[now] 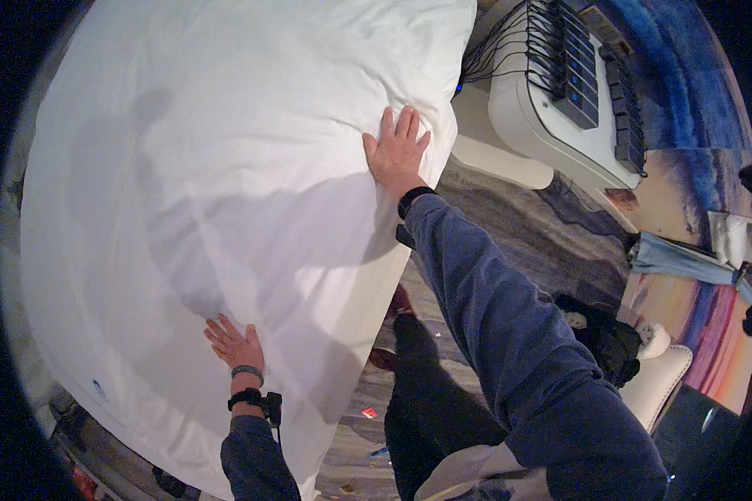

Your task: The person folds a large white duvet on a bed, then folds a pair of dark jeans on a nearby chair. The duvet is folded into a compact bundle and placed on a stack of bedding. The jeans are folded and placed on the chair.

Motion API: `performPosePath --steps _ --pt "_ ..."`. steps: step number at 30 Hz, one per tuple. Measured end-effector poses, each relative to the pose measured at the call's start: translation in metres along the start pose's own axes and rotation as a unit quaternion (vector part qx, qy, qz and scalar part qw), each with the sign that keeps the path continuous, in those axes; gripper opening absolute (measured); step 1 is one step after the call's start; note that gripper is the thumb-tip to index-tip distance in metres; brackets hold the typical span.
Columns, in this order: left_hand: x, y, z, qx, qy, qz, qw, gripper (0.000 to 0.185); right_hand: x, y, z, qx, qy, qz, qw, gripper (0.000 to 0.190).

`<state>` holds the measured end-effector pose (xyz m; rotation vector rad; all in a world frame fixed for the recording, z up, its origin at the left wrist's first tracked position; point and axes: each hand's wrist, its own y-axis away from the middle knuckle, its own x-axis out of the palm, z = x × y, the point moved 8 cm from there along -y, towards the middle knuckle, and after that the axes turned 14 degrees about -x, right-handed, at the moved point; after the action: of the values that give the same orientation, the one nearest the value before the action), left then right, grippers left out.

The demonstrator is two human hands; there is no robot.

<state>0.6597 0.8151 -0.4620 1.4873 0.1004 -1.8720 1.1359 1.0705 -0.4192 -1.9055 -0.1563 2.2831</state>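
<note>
A large white sheet (182,150) covers a broad bed-like surface on the left and in the middle. My left hand (235,346) rests palm down on its lower part, fingers spread, with a bracelet and a strapped device at the wrist. Higher up, near the sheet's right edge, my right hand (397,147) presses flat with its fingers apart. Creases fan out in the cloth around the right fingertips. Neither hand holds anything. Shadows of my arms and body fall across the sheet.
Right of the sheet, a white desk (558,134) holds rows of black devices with cables. Patterned carpet (526,232) lies below, with a small red item (368,413) on it. A cream upholstered seat (661,382) stands at lower right beside a black bag or garment (601,344).
</note>
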Motion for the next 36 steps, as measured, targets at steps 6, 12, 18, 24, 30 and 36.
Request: performPosePath --steps 6,12,18,24,30,36 --pt "0.002 -0.001 0.004 -0.032 -0.039 0.079 0.996 0.085 -0.013 0.001 -0.013 -0.013 -0.088 0.02 0.996 0.065" --pt "-0.006 0.0 -0.007 -0.049 -0.116 0.077 0.989 0.085 -0.008 0.01 -0.158 0.052 -0.187 -0.074 0.978 0.054" --pt "0.001 0.0 0.014 -0.078 -0.14 0.064 0.985 0.085 0.08 0.051 -0.175 0.475 -0.737 0.102 0.47 0.061" --pt "-0.009 0.009 0.031 -0.142 -0.098 0.087 0.981 0.083 0.065 0.038 -0.142 0.343 -0.829 0.084 0.433 0.053" --pt "-0.002 0.025 0.03 -0.152 0.018 0.056 0.987 0.075 0.016 0.038 -0.146 0.297 -0.796 0.118 0.514 0.048" --pt "0.014 0.092 0.032 -0.076 0.193 0.041 0.977 0.062 -0.066 0.03 -0.098 0.322 -0.652 0.04 0.686 0.041"
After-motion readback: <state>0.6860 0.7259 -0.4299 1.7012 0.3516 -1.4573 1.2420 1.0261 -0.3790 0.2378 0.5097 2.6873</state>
